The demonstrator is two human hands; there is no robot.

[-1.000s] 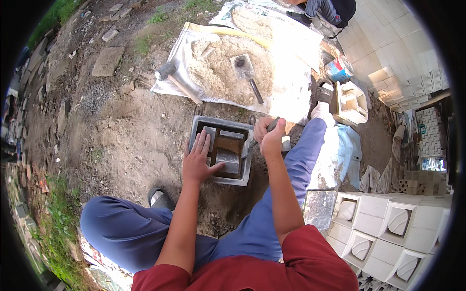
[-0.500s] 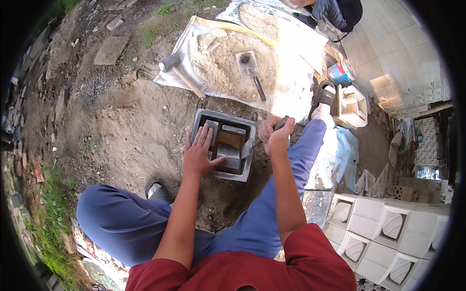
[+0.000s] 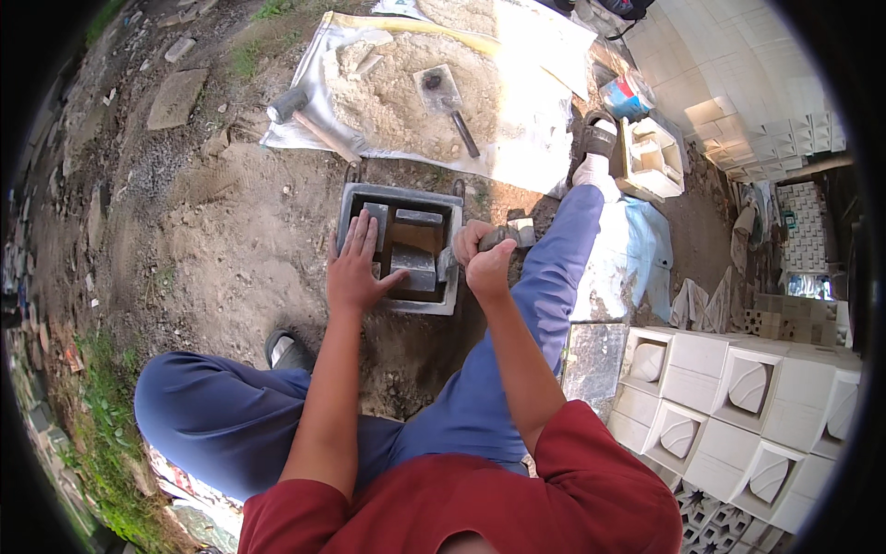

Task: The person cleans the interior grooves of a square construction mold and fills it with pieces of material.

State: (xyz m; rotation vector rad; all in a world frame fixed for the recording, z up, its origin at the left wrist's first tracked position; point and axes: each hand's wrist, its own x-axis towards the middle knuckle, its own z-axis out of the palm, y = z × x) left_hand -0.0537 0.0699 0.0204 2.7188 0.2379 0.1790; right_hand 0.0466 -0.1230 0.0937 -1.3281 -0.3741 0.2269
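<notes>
Mould (image 3: 406, 195), one, under one spread left grip (image 3: 354, 277), beside one right grip (image 3: 489, 263) tight round one dark handle (image 3: 498, 239)

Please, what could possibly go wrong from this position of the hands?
The right hand grips a hand tool at the right wall of the grey box-shaped frame; if it slips inward, it might hit the thumb of the left hand.
The left hand is spread over the blocks inside, so uneven pressure might shift them.
</notes>
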